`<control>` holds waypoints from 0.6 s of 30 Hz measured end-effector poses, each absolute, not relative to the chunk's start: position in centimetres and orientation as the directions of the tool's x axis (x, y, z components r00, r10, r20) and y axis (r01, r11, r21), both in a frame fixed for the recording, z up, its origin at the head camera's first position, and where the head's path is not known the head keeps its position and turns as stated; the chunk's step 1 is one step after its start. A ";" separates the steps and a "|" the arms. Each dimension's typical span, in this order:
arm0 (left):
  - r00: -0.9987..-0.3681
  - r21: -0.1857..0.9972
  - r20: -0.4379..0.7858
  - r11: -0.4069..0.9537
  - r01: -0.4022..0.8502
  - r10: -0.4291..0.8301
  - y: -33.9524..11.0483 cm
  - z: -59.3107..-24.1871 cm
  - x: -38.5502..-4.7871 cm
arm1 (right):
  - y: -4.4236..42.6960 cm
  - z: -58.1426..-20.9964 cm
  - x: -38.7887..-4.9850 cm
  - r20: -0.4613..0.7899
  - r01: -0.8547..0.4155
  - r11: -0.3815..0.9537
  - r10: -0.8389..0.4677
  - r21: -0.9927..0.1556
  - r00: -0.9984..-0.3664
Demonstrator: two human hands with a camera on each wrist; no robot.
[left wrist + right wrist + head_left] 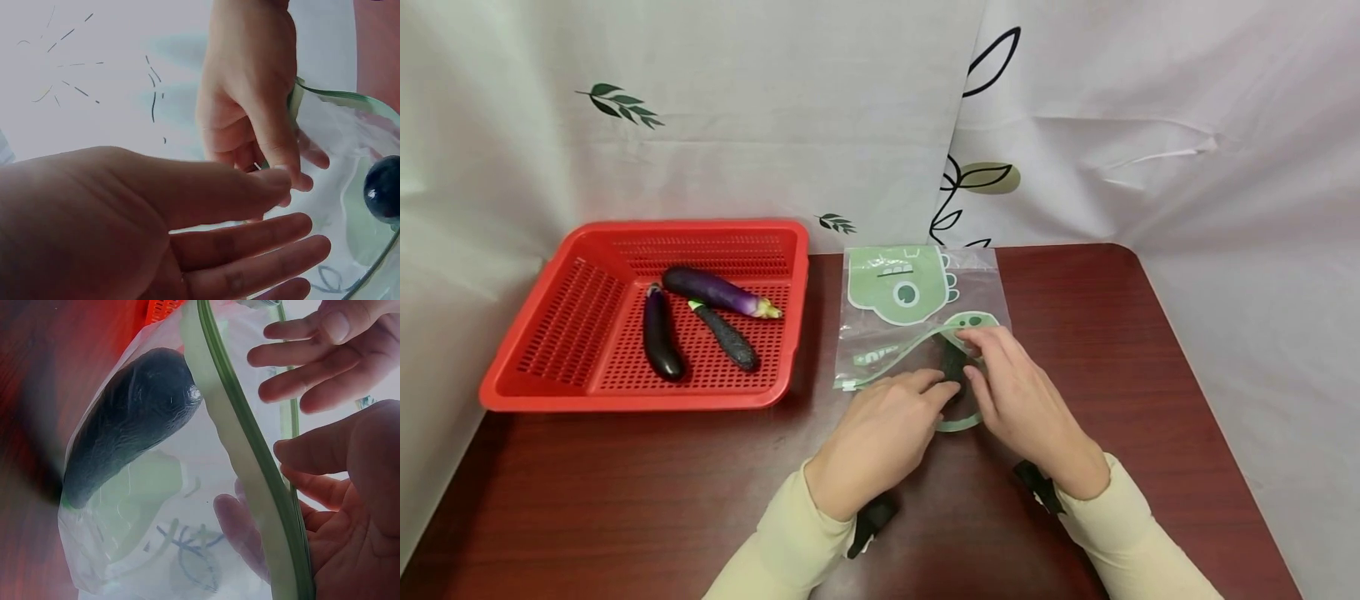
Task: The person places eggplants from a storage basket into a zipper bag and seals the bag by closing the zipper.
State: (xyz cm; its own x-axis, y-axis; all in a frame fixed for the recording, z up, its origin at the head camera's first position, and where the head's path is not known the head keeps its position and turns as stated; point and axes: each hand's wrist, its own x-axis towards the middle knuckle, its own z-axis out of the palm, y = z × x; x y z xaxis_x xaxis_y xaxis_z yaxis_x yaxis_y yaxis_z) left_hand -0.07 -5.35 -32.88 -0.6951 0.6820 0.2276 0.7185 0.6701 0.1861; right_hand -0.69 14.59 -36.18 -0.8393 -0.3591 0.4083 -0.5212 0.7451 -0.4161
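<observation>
A clear zip bag with green prints (917, 292) lies on the table, its green-edged mouth spread apart toward the person. Through the plastic shows a dark vegetable (134, 419), its rounded end toward the mouth; the left wrist view catches only that end (382, 189). My right hand (1030, 404) holds the bag's edge at the right, with one fingertip behind the plastic and the thumb in front. My left hand (883, 433) is at the mouth's left side, fingers extended (306, 356) and close to the right thumb, gripping nothing.
On the left stands a red perforated basket (643, 400) with two purple eggplants (715, 292) (661, 337) and a smaller dark, green-tipped vegetable (726, 337) inside. White patterned cloth (737, 125) hangs behind the brown table (625, 492).
</observation>
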 end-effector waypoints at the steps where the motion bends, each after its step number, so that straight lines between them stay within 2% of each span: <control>1: -0.697 0.197 0.222 0.668 0.717 0.682 -5.5 -32.8 -0.1 | 14.6 -36.2 -0.7 0.408 -0.521 0.745 -0.359 -0.417 -0.840; 6: -0.710 0.249 0.191 0.666 0.703 0.678 -6.1 -32.3 0.0 | 14.5 -36.2 -0.7 0.409 -0.521 0.747 -0.360 -0.413 -0.839; 18: -0.711 0.340 0.229 0.630 0.699 0.665 -8.5 -30.6 0.1 | 14.5 -36.2 -0.8 0.398 -0.515 0.746 -0.359 -0.422 -0.845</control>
